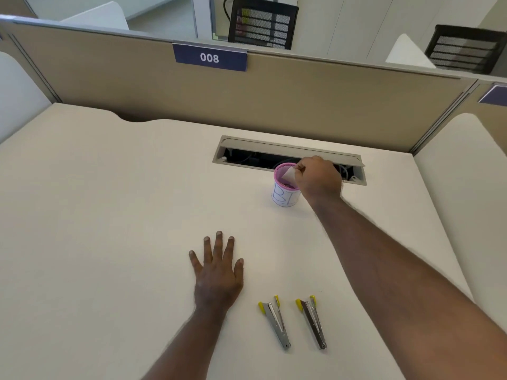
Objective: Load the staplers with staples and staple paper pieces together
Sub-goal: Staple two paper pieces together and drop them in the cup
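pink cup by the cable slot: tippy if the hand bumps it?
Probably somewhat. The pink cup stands upright, taller than wide, and looks like light mesh, so a sideways knock from the right hand at its rim could tip or slide it on the smooth desk.

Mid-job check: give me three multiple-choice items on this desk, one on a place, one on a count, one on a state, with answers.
1. Where is the pink-rimmed cup?
A. Beside the cable tray opening
B. Between the staplers
C. Under the left hand

2. How many staplers lie on the desk?
A. One
B. Two
C. Four

3. What is the left hand doing?
A. Gripping a stapler
B. Pinching paper
C. Resting flat, fingers spread

Answers:
1 A: it stands at the opening's near edge.
2 B: left stapler and right stapler lie side by side.
3 C: the right hand pinches the paper piece over the cup.
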Tool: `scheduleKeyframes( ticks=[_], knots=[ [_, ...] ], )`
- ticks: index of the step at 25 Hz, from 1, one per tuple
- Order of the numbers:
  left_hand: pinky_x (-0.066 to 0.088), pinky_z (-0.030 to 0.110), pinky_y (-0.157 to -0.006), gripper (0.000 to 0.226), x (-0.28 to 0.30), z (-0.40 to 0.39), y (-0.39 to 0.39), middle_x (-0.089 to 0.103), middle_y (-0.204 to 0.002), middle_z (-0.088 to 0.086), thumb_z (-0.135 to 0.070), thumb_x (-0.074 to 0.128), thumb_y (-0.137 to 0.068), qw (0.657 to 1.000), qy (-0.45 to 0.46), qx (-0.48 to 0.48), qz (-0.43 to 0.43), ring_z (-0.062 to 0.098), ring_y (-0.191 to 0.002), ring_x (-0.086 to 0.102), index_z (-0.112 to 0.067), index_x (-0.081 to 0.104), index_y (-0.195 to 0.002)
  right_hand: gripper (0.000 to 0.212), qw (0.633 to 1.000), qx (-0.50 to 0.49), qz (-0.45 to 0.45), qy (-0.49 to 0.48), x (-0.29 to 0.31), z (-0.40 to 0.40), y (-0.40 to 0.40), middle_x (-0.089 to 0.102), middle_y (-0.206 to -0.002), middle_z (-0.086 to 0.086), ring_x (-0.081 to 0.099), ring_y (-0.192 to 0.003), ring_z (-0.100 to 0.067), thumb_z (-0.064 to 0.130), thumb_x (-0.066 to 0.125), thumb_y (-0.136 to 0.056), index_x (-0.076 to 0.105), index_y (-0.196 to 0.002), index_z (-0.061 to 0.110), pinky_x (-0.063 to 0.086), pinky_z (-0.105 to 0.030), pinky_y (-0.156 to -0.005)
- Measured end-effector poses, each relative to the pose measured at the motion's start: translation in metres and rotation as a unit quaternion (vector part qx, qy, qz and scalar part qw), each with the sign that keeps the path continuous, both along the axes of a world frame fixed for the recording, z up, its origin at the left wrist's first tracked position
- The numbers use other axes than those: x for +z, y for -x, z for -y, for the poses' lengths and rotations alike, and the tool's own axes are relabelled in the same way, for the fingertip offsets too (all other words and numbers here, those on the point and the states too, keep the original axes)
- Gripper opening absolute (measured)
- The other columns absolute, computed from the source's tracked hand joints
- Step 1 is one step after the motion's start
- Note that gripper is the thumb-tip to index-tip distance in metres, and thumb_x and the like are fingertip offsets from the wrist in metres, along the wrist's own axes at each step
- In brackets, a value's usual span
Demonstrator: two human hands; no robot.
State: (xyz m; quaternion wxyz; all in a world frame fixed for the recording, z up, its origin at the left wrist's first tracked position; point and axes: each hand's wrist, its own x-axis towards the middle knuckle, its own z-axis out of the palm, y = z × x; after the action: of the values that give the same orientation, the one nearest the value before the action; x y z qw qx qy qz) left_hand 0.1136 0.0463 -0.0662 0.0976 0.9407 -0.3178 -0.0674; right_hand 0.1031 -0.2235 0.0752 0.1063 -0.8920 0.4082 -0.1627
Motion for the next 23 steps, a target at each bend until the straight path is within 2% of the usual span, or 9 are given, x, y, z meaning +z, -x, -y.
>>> scheduleKeyframes(
  ticks=[3, 6, 9, 12, 14, 16, 19, 23],
  knots=[
    [0.014, 0.065, -0.114, 0.062, 0.0, 0.001, 0.0, 0.027, -0.16, 0.004, -0.049, 0.024, -0.093, 1.0, 0.008, 0.002, 0.009, 0.032, -0.148, 0.023, -0.024, 0.037, -0.149, 0.024, 0.997, 0.0, -0.074, 0.002, -0.005, 0.001, -0.011, 0.065, -0.097, -0.005, 0.06, -0.095, -0.03, 0.028, 0.049, -0.089, 0.07, -0.091, 0.017, 0.037, -0.031, -0.065],
    [0.014, 0.065, -0.114, 0.062, -0.002, 0.0, -0.001, 0.027, -0.161, 0.003, -0.049, 0.025, -0.093, 1.0, 0.014, 0.005, 0.007, 0.032, -0.148, 0.022, -0.025, 0.037, -0.149, 0.024, 0.993, 0.002, -0.122, 0.001, -0.011, 0.0, -0.014, 0.065, -0.094, -0.005, 0.064, -0.093, -0.029, 0.034, 0.055, -0.091, 0.069, -0.092, 0.016, 0.039, -0.03, -0.065],
    [0.014, 0.064, -0.115, 0.062, -0.004, 0.0, -0.001, 0.025, -0.161, 0.002, -0.05, 0.024, -0.093, 1.0, 0.01, 0.008, 0.014, 0.03, -0.149, 0.02, -0.026, 0.035, -0.149, 0.034, 0.994, -0.008, -0.103, -0.027, -0.016, 0.0, -0.009, 0.07, -0.101, -0.007, 0.065, -0.094, -0.03, 0.039, 0.053, -0.094, 0.069, -0.106, 0.012, 0.04, -0.029, -0.067],
    [0.012, 0.064, -0.115, 0.062, -0.004, 0.001, -0.002, 0.023, -0.162, 0.001, -0.049, 0.027, -0.093, 1.0, 0.01, 0.01, 0.014, 0.03, -0.15, 0.017, -0.026, 0.032, -0.15, 0.035, 0.998, -0.001, -0.025, -0.053, -0.01, 0.0, 0.009, 0.07, -0.103, -0.005, 0.065, -0.093, -0.028, 0.039, 0.048, -0.094, 0.072, -0.104, 0.016, 0.042, -0.029, -0.067],
    [0.009, 0.064, -0.116, 0.06, -0.008, 0.001, -0.003, 0.019, -0.163, 0.0, -0.048, 0.03, -0.095, 1.0, 0.009, 0.01, 0.008, 0.029, -0.15, 0.012, -0.027, 0.028, -0.151, 0.031, 0.998, 0.017, 0.036, -0.058, -0.009, -0.003, 0.032, 0.069, -0.107, -0.002, 0.065, -0.093, -0.025, 0.04, 0.051, -0.093, 0.073, -0.104, 0.02, 0.045, -0.03, -0.07],
    [0.008, 0.064, -0.116, 0.059, -0.01, 0.0, -0.004, 0.017, -0.163, 0.0, -0.046, 0.033, -0.096, 1.0, 0.014, 0.01, 0.008, 0.029, -0.15, 0.01, -0.027, 0.027, -0.152, 0.027, 0.994, 0.029, 0.067, -0.078, -0.014, -0.008, 0.062, 0.07, -0.108, 0.004, 0.065, -0.085, -0.018, 0.041, 0.055, -0.091, 0.073, -0.101, 0.024, 0.046, -0.028, -0.072],
    [0.006, 0.063, -0.116, 0.058, -0.012, 0.0, -0.003, 0.019, -0.163, 0.001, -0.044, 0.036, -0.096, 0.999, 0.029, 0.014, 0.008, 0.03, -0.15, 0.011, -0.026, 0.028, -0.151, 0.015, 0.982, 0.059, 0.057, -0.167, -0.038, -0.02, 0.113, 0.071, -0.103, 0.01, 0.062, -0.073, -0.005, 0.032, 0.061, -0.089, 0.073, -0.098, 0.029, 0.05, -0.026, -0.075],
    [0.005, 0.063, -0.117, 0.058, -0.013, 0.0, -0.002, 0.019, -0.163, 0.002, -0.044, 0.035, -0.097, 0.999, 0.037, 0.014, 0.006, 0.03, -0.15, 0.01, -0.026, 0.028, -0.151, 0.02, 0.959, 0.112, -0.023, -0.261, -0.079, -0.052, 0.165, 0.071, -0.104, 0.005, 0.064, -0.087, -0.007, 0.014, 0.063, -0.09, 0.074, -0.104, 0.022, 0.052, -0.028, -0.09]
  ],
)
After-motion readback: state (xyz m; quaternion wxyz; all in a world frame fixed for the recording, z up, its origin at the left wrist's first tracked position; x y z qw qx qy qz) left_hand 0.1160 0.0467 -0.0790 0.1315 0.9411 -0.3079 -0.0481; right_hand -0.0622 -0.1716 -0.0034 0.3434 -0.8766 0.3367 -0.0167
